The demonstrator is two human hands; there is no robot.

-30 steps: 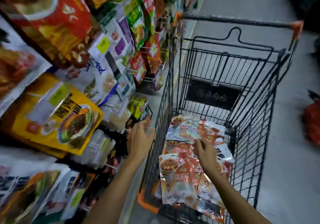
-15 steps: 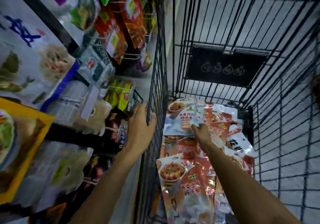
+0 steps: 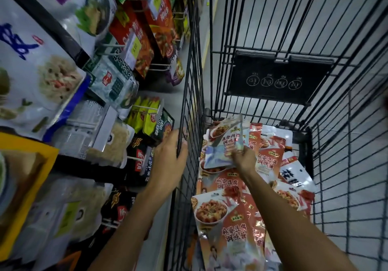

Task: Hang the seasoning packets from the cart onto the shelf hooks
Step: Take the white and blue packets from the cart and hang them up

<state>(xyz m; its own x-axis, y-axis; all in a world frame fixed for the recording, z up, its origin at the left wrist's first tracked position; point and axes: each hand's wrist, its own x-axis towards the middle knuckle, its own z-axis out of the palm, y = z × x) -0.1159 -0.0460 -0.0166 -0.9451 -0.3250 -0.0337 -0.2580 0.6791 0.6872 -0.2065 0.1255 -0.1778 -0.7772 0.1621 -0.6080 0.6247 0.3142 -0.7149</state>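
Floor (image 3: 228,31): grey and smooth.
Yellow line (image 3: 207,39): painted on the floor, running lengthwise.
Price tag (image 3: 134,47): yellow-green slip in a clear sleeve.

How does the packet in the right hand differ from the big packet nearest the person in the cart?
The held packet is tilted above the pile, pinched by the right hand; the nearest packet lies flat on it. The held packet looks pale and silvery below its picture; the nearest packet is orange-red there. Both show a dish of food near the top and Chinese print.
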